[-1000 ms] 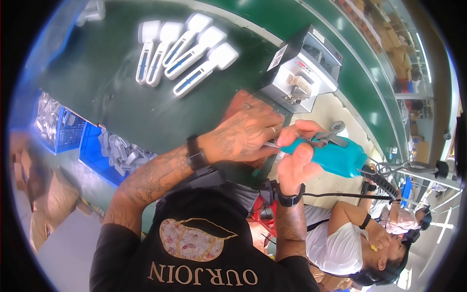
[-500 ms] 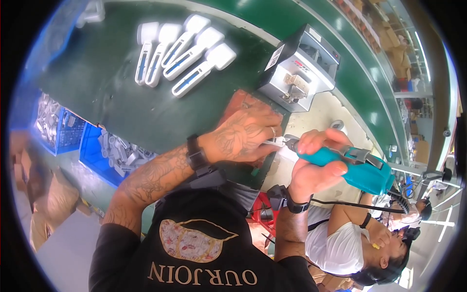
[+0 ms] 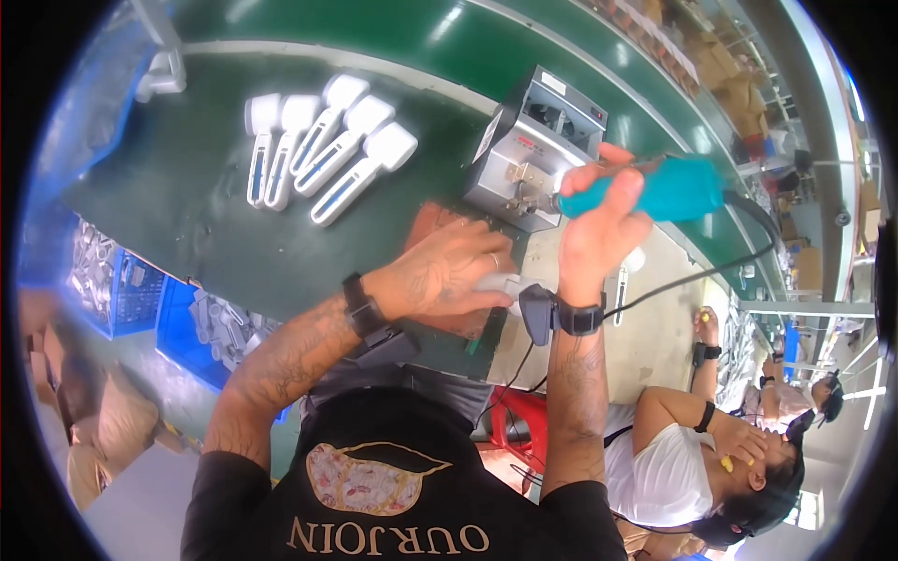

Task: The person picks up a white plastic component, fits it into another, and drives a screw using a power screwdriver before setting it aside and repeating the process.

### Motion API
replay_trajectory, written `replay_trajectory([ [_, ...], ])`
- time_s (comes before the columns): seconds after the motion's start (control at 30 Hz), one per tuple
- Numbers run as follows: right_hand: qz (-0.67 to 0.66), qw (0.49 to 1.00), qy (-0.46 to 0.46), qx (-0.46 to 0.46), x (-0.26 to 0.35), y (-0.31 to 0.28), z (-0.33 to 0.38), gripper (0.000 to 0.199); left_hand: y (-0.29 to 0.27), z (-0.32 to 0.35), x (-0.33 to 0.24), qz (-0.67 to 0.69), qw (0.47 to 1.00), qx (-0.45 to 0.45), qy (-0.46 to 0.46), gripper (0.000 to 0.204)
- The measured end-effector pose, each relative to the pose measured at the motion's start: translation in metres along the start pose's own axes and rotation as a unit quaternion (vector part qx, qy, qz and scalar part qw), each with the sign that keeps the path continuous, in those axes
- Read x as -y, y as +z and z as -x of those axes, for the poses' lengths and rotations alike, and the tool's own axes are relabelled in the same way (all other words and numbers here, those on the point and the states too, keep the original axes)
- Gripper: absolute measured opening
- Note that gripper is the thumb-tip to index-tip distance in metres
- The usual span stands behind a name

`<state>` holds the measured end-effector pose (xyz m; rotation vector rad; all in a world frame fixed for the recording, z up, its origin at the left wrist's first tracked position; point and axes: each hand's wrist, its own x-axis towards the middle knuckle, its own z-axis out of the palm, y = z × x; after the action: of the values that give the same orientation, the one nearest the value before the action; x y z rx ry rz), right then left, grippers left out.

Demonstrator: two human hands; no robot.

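The left hand (image 3: 449, 276) presses a white plastic piece (image 3: 500, 285) onto the counter (image 3: 187, 206), fingers curled over it. The right hand (image 3: 599, 220) clenches a teal electric screwdriver (image 3: 669, 190), tip at a grey metal box (image 3: 533, 154). Beyond, five white handles (image 3: 323, 140) lie side by side.

We see factory assembly line. Long green conveyor belt (image 3: 524, 56) runs past green work table (image 3: 187, 206). Row of identical white plastic parts (image 3: 318, 150) lies on table. Blue crates (image 3: 131, 299) of same parts sit below. Grey benchtop machine (image 3: 533, 150) and corded teal power screwdriver (image 3: 655, 187) at station. Another worker (image 3: 692, 458) sits at next place; cardboard boxes (image 3: 720, 65) stacked beyond belt.
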<state>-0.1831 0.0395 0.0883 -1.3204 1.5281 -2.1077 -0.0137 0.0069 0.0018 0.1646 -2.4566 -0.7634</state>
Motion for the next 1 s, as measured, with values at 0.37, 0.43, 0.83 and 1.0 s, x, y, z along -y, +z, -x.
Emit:
replay_trajectory([
  [0.37,-0.023,0.999,0.032,0.015,-0.026,0.011,0.004,0.035,0.002,0.0,0.001,-0.017,0.999,0.01,-0.042,0.044],
  [0.43,-0.007,0.998,0.049,0.047,-0.018,0.011,0.008,0.036,0.001,0.0,0.001,-0.015,0.999,0.012,-0.046,0.043],
  [0.83,-0.009,0.997,0.067,0.039,0.017,-0.027,0.051,0.055,-0.002,-0.001,0.0,-0.014,0.999,-0.005,-0.04,0.043],
  [1.0,-0.013,0.995,0.082,0.048,0.014,-0.027,0.057,0.055,-0.003,0.0,0.0,-0.012,0.999,0.014,-0.049,0.041],
])
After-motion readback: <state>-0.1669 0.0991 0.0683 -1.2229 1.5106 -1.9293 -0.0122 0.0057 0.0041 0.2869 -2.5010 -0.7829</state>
